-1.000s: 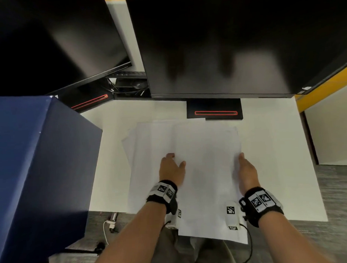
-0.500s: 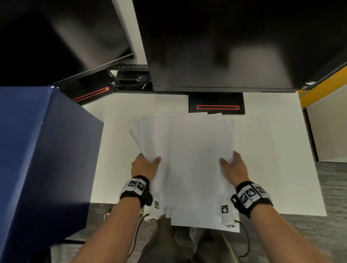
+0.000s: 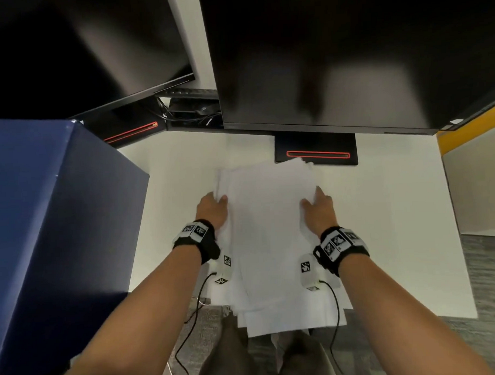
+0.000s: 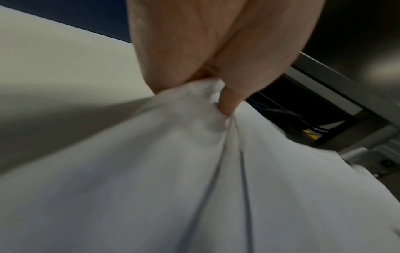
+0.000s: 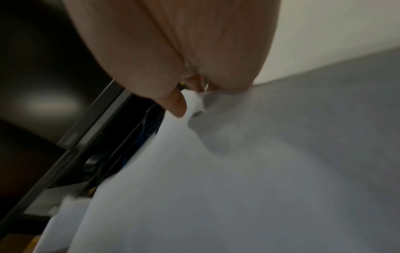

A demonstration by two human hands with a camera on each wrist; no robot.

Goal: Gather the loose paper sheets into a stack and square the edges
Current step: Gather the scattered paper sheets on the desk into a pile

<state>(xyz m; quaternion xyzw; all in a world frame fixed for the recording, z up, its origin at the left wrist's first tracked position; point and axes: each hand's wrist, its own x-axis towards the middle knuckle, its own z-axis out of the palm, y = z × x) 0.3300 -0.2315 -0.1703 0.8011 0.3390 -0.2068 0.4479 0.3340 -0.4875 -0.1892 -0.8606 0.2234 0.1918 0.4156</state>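
On a white desk (image 3: pixel 382 224) under dark monitors (image 3: pixel 320 58), our paper sheets (image 3: pixel 270 228) lie at frame centre; our left hand (image 3: pixel 212 209) pinches their left edge, our right hand (image 3: pixel 318 210) pinches the right edge, sheets still uneven

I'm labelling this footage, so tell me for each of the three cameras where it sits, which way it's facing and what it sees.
Head: worn on the head, looking forward and down at the paper sheets on the white desk; shows both forearms, left hand and right hand.
Left wrist: looks along the left hand at its thumb pinching the sheets.
Right wrist: looks along the right hand, fingers on the sheets' edge.
Shared: all three show the sheets and the monitor.
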